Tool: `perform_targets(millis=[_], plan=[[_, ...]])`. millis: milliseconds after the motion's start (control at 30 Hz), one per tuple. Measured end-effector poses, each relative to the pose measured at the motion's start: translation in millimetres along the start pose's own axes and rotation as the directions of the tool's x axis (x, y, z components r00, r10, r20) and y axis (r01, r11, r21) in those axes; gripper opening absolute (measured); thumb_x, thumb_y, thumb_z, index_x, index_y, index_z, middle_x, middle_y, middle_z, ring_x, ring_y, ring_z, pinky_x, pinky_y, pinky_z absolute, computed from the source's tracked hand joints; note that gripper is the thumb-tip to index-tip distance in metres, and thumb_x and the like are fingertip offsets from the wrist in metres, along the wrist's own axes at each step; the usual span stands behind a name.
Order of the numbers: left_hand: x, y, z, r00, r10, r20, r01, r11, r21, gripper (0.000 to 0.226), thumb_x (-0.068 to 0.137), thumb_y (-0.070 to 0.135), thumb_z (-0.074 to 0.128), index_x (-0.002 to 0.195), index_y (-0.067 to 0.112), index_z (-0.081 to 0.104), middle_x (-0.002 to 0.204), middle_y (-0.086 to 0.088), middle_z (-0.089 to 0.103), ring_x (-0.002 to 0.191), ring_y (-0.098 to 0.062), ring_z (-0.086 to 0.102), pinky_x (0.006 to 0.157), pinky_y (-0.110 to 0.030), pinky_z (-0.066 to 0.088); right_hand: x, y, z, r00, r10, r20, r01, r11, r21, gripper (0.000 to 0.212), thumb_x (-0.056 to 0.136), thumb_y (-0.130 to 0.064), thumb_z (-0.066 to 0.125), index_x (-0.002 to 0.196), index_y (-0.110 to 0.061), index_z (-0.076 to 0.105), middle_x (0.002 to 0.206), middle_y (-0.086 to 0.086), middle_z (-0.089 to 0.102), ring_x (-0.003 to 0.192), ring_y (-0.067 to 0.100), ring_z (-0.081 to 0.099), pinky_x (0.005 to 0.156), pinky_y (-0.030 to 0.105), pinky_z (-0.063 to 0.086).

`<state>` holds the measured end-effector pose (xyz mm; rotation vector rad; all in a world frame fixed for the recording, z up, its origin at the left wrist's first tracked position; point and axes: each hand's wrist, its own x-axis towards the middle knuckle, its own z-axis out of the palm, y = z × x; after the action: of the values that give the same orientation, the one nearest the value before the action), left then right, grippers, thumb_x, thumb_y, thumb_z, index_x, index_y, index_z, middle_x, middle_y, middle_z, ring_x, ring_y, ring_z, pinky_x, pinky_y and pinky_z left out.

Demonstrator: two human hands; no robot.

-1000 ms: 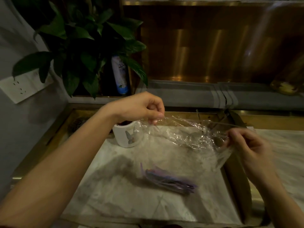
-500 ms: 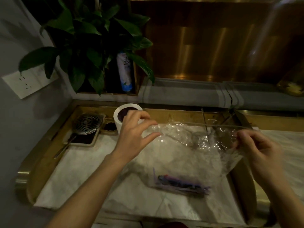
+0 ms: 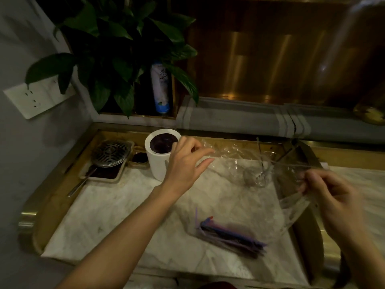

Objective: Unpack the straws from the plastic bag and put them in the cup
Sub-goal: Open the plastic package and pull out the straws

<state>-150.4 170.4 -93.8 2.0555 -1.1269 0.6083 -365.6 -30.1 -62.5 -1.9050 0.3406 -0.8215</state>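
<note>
A bundle of purple and blue straws (image 3: 230, 234) lies flat on the marble slab (image 3: 116, 207), in front of both hands. The clear plastic bag (image 3: 245, 163) hangs crumpled above the slab. My right hand (image 3: 331, 197) pinches the bag's right edge. My left hand (image 3: 187, 163) hovers with fingers spread at the bag's left end, just in front of the white cup (image 3: 159, 155), and holds nothing. The cup stands upright at the back left of the slab, dark inside.
A small tray with a round metal strainer (image 3: 110, 153) and a spoon (image 3: 81, 183) sits left of the cup. A potted plant (image 3: 116, 49) and a spray bottle (image 3: 161, 88) stand behind on a ledge. A brass rim (image 3: 52, 184) borders the counter.
My left hand let go of the bag's left end and opened, sinking beside the cup. The bag sagged toward my right hand. The straws stayed on the slab.
</note>
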Motion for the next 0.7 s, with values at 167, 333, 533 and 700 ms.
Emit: perform_targets(millis=[167, 333, 533, 700], plan=[[14, 6, 9, 1.000, 0.003, 0.022, -0.003, 1.000, -0.004, 0.012, 0.077, 0.017, 0.075, 0.088, 0.013, 0.074, 0.079, -0.006, 0.058, 0.078, -0.023, 0.052, 0.069, -0.028, 0.032, -2, 4, -2, 0.999, -0.024, 0.038, 0.024, 1.000, -0.001, 0.020, 0.086, -0.023, 0.046, 0.083, -0.023, 0.066, 0.070, -0.007, 0.066, 0.066, 0.008, 0.061, 0.064, 0.014, 0.050], [22, 12, 10, 0.990, 0.064, 0.127, -0.065, 0.998, 0.003, 0.003, 0.083, 0.010, 0.068, 0.085, 0.008, 0.067, 0.087, -0.007, 0.064, 0.086, -0.025, 0.056, 0.074, -0.031, 0.038, -4, 11, -9, 1.000, 0.009, 0.016, -0.009, 1.000, -0.001, 0.021, 0.086, -0.028, 0.047, 0.082, -0.032, 0.067, 0.070, -0.003, 0.065, 0.065, 0.010, 0.060, 0.063, 0.015, 0.050], [54, 14, -33, 0.913, 0.141, 0.384, -0.164, 0.986, 0.027, 0.003, 0.089, 0.011, 0.060, 0.090, 0.014, 0.061, 0.083, 0.002, 0.064, 0.083, -0.017, 0.057, 0.078, -0.028, 0.034, -4, 24, -17, 0.991, 0.083, -0.102, -0.084, 0.996, 0.000, 0.016, 0.089, -0.021, 0.050, 0.084, -0.022, 0.065, 0.072, -0.012, 0.066, 0.064, 0.002, 0.059, 0.057, 0.011, 0.047], [94, 25, -75, 0.731, 0.024, 0.682, 0.118, 0.980, -0.161, 0.009, 0.090, 0.017, 0.059, 0.096, 0.024, 0.056, 0.074, 0.005, 0.066, 0.071, -0.003, 0.064, 0.068, -0.022, 0.053, -2, 26, -12, 0.994, 0.079, -0.080, -0.077, 0.997, 0.030, 0.018, 0.086, -0.033, 0.050, 0.082, -0.030, 0.067, 0.070, -0.007, 0.065, 0.064, 0.005, 0.057, 0.059, 0.014, 0.047]])
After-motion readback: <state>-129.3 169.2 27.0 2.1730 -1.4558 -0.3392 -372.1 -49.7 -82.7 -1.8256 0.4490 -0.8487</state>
